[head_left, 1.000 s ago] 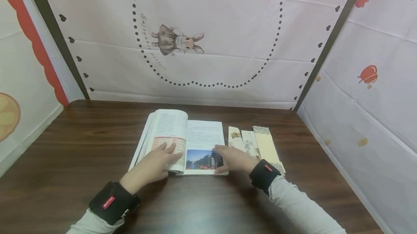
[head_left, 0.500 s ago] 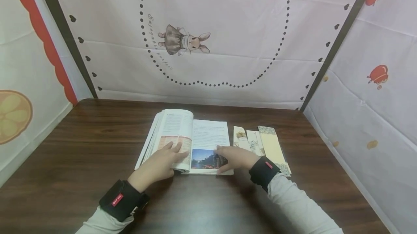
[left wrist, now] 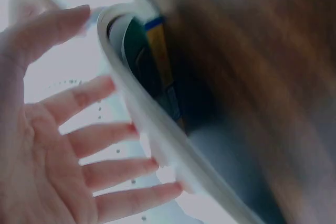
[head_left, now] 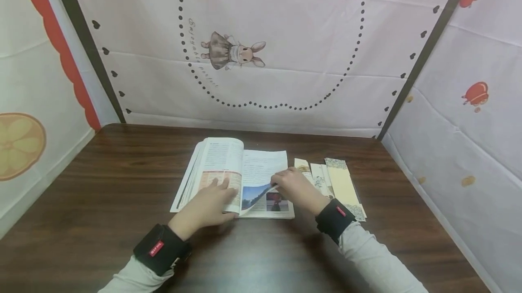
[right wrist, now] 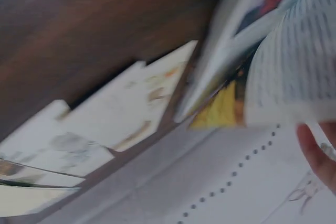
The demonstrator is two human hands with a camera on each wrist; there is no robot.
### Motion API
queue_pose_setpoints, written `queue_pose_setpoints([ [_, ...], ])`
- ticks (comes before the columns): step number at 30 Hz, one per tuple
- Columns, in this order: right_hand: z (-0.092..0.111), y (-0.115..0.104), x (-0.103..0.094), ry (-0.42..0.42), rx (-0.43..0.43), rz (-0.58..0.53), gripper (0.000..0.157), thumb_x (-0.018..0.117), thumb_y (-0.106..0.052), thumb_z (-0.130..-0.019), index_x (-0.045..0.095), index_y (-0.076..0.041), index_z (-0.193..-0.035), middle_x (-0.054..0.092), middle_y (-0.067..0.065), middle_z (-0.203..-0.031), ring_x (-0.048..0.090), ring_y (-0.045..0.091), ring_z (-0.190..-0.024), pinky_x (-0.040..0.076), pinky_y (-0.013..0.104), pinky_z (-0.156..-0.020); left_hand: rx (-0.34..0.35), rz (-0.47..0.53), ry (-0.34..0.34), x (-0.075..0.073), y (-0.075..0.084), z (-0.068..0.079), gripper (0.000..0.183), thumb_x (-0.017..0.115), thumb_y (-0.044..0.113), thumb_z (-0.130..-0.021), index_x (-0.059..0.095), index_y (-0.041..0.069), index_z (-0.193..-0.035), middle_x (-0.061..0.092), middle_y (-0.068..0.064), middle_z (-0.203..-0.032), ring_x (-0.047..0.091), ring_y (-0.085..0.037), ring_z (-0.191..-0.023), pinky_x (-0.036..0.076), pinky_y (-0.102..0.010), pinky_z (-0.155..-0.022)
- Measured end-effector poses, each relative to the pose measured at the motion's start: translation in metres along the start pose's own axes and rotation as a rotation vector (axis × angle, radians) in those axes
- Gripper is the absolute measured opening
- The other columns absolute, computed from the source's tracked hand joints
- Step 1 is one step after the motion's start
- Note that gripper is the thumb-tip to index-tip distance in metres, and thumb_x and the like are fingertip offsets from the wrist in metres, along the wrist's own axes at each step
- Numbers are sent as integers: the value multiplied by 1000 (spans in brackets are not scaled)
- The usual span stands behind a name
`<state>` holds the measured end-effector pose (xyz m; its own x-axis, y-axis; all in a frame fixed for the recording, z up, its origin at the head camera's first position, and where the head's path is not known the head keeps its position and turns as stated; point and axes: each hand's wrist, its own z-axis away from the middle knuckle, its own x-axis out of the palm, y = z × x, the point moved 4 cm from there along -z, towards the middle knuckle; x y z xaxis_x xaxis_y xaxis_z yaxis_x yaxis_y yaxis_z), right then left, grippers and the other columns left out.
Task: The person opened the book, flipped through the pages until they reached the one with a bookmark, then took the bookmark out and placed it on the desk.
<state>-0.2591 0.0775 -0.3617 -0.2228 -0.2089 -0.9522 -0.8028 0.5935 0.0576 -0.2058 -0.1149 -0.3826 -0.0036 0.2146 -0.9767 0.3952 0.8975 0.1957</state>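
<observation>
An open book [head_left: 264, 162] lies on the dark wood table, its left-hand pages curling up thickly near the spine. My left hand [head_left: 205, 204] rests on the lower part of the left page, fingers spread; the left wrist view shows those straight fingers along the curled page block [left wrist: 173, 129]. At the book's right side my right hand [head_left: 299, 189] pinches the edge of a page [head_left: 252, 194] with a blue-sky photo. That page is lifted and bent leftward, baring another photo [head_left: 277, 202] beneath. In the right wrist view the raised page [right wrist: 294, 72] shows printed text.
Right of the book lie several bookmarks, among them a long cream one [head_left: 342, 182] with patterned ends and a white illustrated one [head_left: 320, 177]. A printed white cloth [head_left: 277, 80] hangs behind the table [head_left: 122, 170], and more cloth flanks both sides.
The right hand has gone from lying over the right page's photo to pinching that page's edge and lifting it, uncovering the page below. The left hand stays on the left page.
</observation>
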Motion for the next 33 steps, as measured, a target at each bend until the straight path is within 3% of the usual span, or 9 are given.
queue_pose_setpoints([
  [7, -6, -25, -22, 321, -104, 55, 25, 79, 0, -68, 69, -12, -88, 71, 3, -105, 60, 23, -113, 48, 36, -97, -118, -101, 84, 8, 19, -13, 76, 70, 65, -67, 65, 4, -111, 62, -27, -113, 59, -45, -99, 44, -62, -86],
  [10, -9, -33, -26, 388, -113, 50, 29, 80, 1, -66, 68, -11, -89, 68, 5, -111, 58, 25, -117, 47, 36, -99, -145, -197, 192, 8, 27, -15, 63, 69, 58, -75, 68, 2, -103, 65, -26, -96, 62, -40, -85, 48, -57, -80],
  [13, -12, -31, -26, 379, -38, 2, 34, 79, -3, -71, 65, -7, -103, 65, 9, -119, 57, 26, -118, 47, 38, -100, -153, -255, 289, 6, 33, -16, 38, 68, 39, -82, 69, 1, -89, 64, -24, -81, 61, -36, -71, 50, -51, -71],
  [16, -12, -18, -22, 250, 124, -108, 56, 76, -13, -79, 51, -2, -128, 55, 14, -133, 53, 28, -124, 44, 40, -102, -180, -228, 263, 1, 33, -17, 27, 61, 27, -88, 68, 2, -85, 62, -22, -78, 59, -34, -70, 49, -49, -68],
  [19, -5, -3, -10, -13, 265, -209, 75, 74, -24, -81, 35, 1, -141, 41, 19, -145, 41, 33, -134, 37, 46, -108, -243, -91, 189, -7, 27, -18, 33, 50, 27, -95, 65, 2, -78, 59, -16, -72, 57, -29, -64, 48, -41, -60],
  [22, 6, 7, 6, -330, 315, -252, 84, 74, -34, -79, 32, 1, -144, 33, 20, -150, 29, 35, -140, 30, 49, -112, -292, 76, 187, -20, 18, -16, 42, 45, 28, -97, 57, 6, -63, 51, -6, -56, 49, -18, -48, 38, -28, -45],
  [24, 13, 8, 15, -470, 315, -266, 88, 77, -35, -76, 34, 1, -143, 32, 20, -151, 28, 35, -141, 28, 49, -113, -305, 179, 231, -28, 14, -13, 44, 46, 27, -97, 52, 8, -58, 46, -1, -48, 43, -12, -40, 30, -23, -39],
  [26, 17, 9, 22, -546, 322, -267, 91, 80, -34, -73, 34, -1, -144, 32, 18, -152, 29, 32, -142, 28, 46, -114, -301, 239, 292, -35, 11, -9, 41, 50, 25, -96, 52, 8, -58, 44, 1, -44, 39, -8, -37, 27, -19, -38],
  [33, 19, 9, 28, -604, 342, -269, 87, 83, -32, -70, 40, -5, -141, 34, 17, -151, 34, 31, -140, 32, 45, -112, -307, 302, 518, -39, -1, 5, 15, 61, 2, -82, 48, 1, -88, 54, -8, -62, 44, -11, -47, 31, -18, -41],
])
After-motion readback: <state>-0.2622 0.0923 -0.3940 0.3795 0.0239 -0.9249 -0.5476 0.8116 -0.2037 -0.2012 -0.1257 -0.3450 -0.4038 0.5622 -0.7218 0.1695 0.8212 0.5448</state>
